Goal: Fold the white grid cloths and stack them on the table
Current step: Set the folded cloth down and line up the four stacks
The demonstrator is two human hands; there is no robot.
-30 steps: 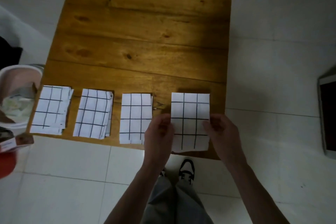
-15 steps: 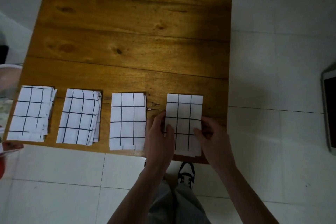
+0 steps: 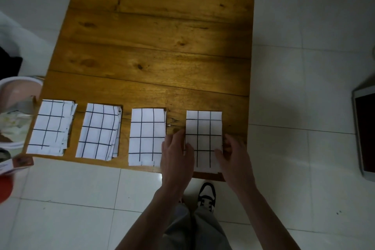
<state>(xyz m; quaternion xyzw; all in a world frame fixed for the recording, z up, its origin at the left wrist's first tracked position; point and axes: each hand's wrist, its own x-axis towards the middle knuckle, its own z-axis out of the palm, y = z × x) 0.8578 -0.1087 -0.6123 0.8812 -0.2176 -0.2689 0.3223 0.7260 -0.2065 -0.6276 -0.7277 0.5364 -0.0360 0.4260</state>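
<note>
You are looking straight down at a square wooden bench (image 3: 158, 46) on a pale tiled floor (image 3: 304, 67); four folded white grid cloths lie in a row along its near edge, each apart from its neighbour; the far-left pile (image 3: 50, 126) and the second pile (image 3: 99, 130) show several loose layers at their right edges, while the third cloth (image 3: 147, 134) and the fourth cloth (image 3: 203, 128) look flat and tidy; your left hand (image 3: 176, 154) presses on the fourth cloth's left edge with its thumb lying over the fabric, and your right hand (image 3: 233, 154) rests at its right edge, fingers curled against it; whether either hand truly pinches the cloth cannot be told; folding appears done for every cloth in view, so what seems left is settling this last one and gathering the four into one stack; the near ends of the third and fourth cloths reach or slightly overhang the bench's front edge, so a careless nudge could drop them; the far two thirds of the bench is bare wood, giving room to stack; a pink tub (image 3: 14, 97) crowds the left side, and a shoe (image 3: 207, 195) stands below the front edge.
</note>
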